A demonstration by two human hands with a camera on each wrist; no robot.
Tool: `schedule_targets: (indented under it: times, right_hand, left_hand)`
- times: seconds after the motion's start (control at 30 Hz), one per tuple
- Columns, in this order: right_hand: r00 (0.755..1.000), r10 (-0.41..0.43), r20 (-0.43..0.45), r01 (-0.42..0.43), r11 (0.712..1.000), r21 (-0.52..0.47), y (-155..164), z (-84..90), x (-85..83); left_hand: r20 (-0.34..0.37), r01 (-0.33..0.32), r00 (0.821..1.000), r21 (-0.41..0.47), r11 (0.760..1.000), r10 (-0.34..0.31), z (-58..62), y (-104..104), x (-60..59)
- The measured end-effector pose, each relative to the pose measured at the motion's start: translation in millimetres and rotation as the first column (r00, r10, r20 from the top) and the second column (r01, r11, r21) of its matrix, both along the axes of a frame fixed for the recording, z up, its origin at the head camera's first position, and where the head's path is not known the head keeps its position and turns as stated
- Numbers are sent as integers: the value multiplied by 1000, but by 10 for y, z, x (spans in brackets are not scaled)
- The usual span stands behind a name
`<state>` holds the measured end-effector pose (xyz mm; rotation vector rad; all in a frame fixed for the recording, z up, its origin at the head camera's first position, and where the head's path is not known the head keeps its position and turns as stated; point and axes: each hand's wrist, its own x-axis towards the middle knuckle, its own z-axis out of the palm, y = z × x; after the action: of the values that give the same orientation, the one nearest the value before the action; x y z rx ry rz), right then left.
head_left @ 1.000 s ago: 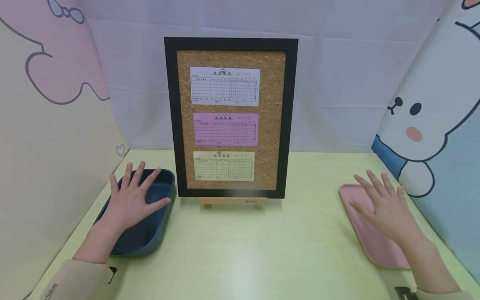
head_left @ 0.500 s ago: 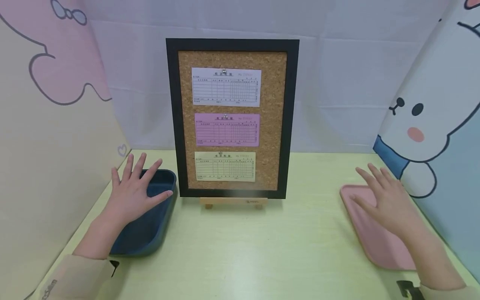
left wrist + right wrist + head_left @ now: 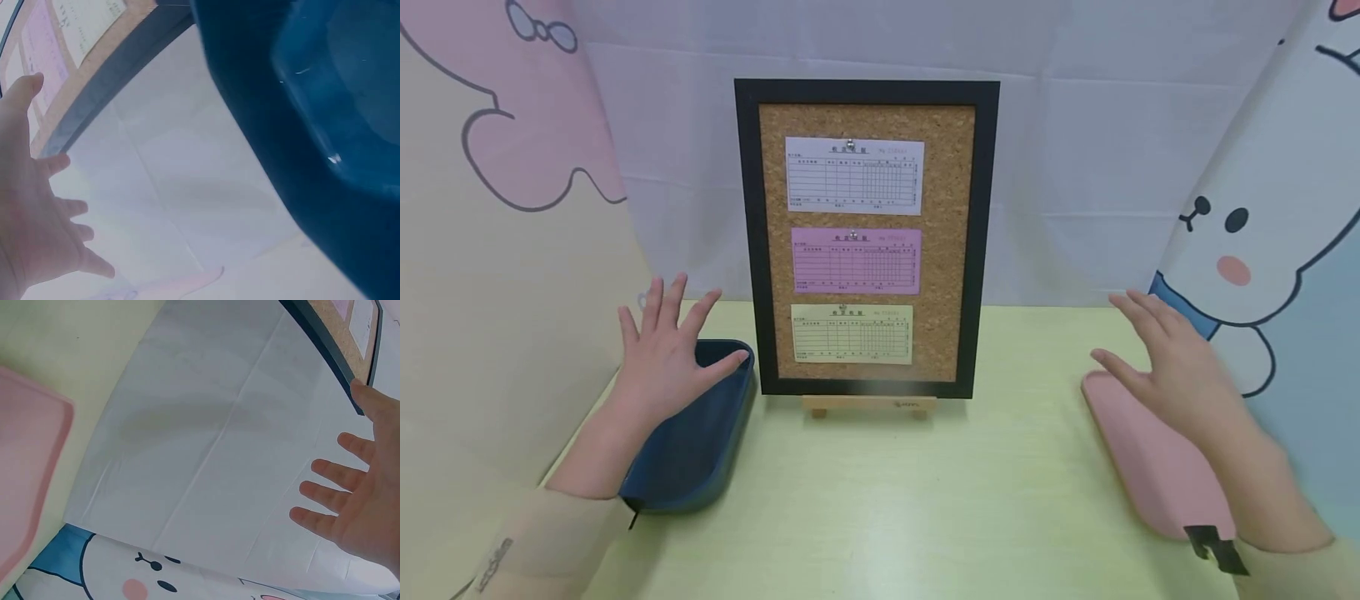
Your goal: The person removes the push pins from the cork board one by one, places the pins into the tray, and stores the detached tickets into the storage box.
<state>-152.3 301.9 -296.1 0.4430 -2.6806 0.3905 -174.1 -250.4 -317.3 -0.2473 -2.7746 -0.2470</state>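
My left hand [image 3: 658,371] hovers with fingers spread over the dark blue tray [image 3: 737,442] and holds nothing. Over on the right, my right hand [image 3: 1180,375] is raised above the pink tray [image 3: 1150,467], its palm bare in the right wrist view. Between them stands a black-framed cork board [image 3: 947,250] on a small wooden easel [image 3: 868,403]. Pinned on it, top to bottom, are a white form slip [image 3: 853,187], a pink form slip [image 3: 856,271] and a yellow form slip [image 3: 852,337]. Small push pins sit at the slips' top edges.
A pale yellow-green table [image 3: 910,492] carries the board and both trays. White cloth [image 3: 1075,167] hangs behind the board. Cartoon-printed panels flank the table, with a white rabbit figure [image 3: 1262,250] on the right one.
Both hands have risen a little from their places over the trays. The right hand's fingers have drawn closer together. Board, slips and trays stay in place.
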Motion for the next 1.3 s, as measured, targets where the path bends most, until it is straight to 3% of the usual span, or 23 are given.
schedule_targets:
  times: [0.2,0.63,0.93,1.3]
  right_hand:
    - [995,4,-96,-7,1000,-29,-126,192,-57]
    - [952,48,-302,-77,994,-83,-445,592,-151]
    - [888,93,-451,-160,981,-112,-691,822,-304]
    - [849,114,-516,-210,969,-131,-993,1089,-456]
  left_hand:
    - [-40,8,999,31,999,-7,111,81,-59]
    - [-137,46,990,125,991,-29,447,276,-191]
    - [-167,60,986,220,974,-23,658,368,-361]
    - [-191,78,981,271,959,-26,877,533,-531]
